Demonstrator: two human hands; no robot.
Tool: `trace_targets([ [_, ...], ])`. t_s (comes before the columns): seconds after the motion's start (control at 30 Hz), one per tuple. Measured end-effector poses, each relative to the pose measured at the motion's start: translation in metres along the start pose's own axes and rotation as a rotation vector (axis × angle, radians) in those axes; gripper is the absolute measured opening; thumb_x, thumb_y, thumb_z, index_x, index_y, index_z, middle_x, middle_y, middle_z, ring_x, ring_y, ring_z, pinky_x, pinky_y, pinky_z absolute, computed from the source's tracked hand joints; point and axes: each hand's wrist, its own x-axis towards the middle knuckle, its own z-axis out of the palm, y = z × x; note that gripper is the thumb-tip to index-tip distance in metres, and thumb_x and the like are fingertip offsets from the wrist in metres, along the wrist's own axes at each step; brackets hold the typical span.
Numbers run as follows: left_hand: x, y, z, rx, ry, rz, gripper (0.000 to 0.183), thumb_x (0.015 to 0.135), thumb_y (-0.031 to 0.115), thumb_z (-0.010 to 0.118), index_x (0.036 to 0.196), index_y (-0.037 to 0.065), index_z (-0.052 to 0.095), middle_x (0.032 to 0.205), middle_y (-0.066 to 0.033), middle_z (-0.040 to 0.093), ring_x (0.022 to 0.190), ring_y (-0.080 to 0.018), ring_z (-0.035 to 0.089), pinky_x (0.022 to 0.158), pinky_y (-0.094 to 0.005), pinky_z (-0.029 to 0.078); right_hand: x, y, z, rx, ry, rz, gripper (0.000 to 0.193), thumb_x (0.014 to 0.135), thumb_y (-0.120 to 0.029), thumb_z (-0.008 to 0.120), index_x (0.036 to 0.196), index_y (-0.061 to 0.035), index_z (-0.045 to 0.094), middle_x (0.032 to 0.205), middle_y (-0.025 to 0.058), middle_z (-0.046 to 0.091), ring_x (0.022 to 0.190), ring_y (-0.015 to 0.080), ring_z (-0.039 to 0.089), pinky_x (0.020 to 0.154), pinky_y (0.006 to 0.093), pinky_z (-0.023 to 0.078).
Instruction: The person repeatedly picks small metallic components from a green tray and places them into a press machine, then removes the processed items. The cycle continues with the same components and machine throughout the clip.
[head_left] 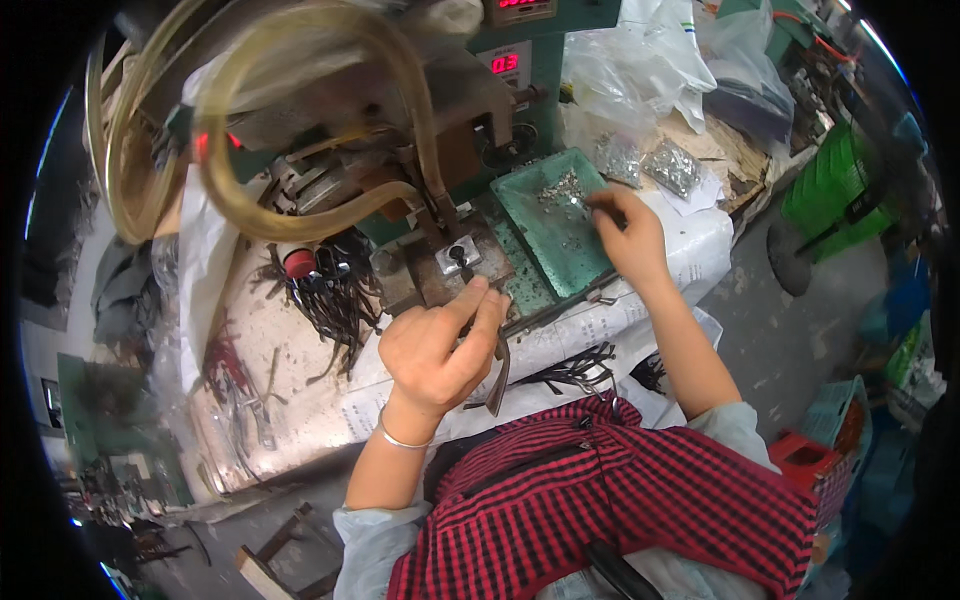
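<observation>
My left hand point(437, 350) pinches a dark narrow strap point(500, 375) whose tail hangs below my fingers. The strap's other end reaches a small bright metal plate point(447, 262) on the press bed, under the machine's tooling. Over the right part of a green tray point(553, 262) is my right hand point(632, 238), thumb and fingertips drawn together. Whatever they hold is too small to make out. Small shiny metal pieces point(570, 187) lie scattered in the tray's far part.
A green press with a red digital display point(505, 63) stands behind, its thick yellowish hose point(415, 90) looping at left. Dark straps lie in a bundle point(335, 290) left of the bed and in a pile point(570, 370) near me. Bags of metal parts point(672, 168) sit beyond the tray.
</observation>
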Motion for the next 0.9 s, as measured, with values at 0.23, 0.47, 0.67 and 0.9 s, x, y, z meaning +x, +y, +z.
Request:
trace_targets([
  [0.23,-0.014,-0.006,0.007,-0.042,0.059,-0.008,0.024,0.077,0.007,0.085,0.1,0.007,0.077,0.103,-0.0084,0.077,0.06,-0.0134,0.062,0.05,-0.027,0.043,-0.024,-0.01,0.013,-0.401,-0.125,-0.107,0.011,0.079,-0.009,0.078,0.09,-0.0063,0.074,0.094,0.0129,0.066,0.097,0.0338,0.063,0.09,0.0433,0.05],
  [0.47,-0.057,0.031,-0.026,-0.17,-0.009,-0.214,0.04,0.075,0.002,0.08,0.114,0.007,0.075,0.119,-0.0114,0.077,0.059,-0.0134,0.056,0.054,-0.0276,0.043,-0.027,-0.01,0.034,-0.513,0.003,-0.319,0.008,0.08,-0.007,0.074,0.085,-0.0033,0.069,0.097,0.015,0.068,0.098,0.0373,0.064,0.087,0.0474,0.05],
  [0.67,-0.046,-0.005,-0.09,0.017,0.349,-0.586,0.023,0.092,-0.017,0.065,0.11,-0.004,0.07,0.092,-0.0191,0.076,0.077,-0.0205,0.071,0.066,-0.0306,0.058,-0.022,-0.006,0.026,-0.278,-0.009,-0.071,0.01,0.088,-0.007,0.07,0.096,-0.0023,0.067,0.093,0.0171,0.07,0.087,0.0392,0.067,0.081,0.0475,0.052],
  [0.9,-0.092,-0.148,-0.013,0.567,-0.308,-0.548,0.011,0.075,0.01,0.077,0.082,0.003,0.074,0.098,-0.0115,0.069,0.091,-0.034,0.06,0.078,-0.044,0.048,-0.008,-0.011,0.03,-0.343,0.064,-0.192,0.017,0.093,-0.005,0.067,0.108,-0.0042,0.076,0.101,0.0137,0.072,0.097,0.0322,0.066,0.087,0.039,0.051],
])
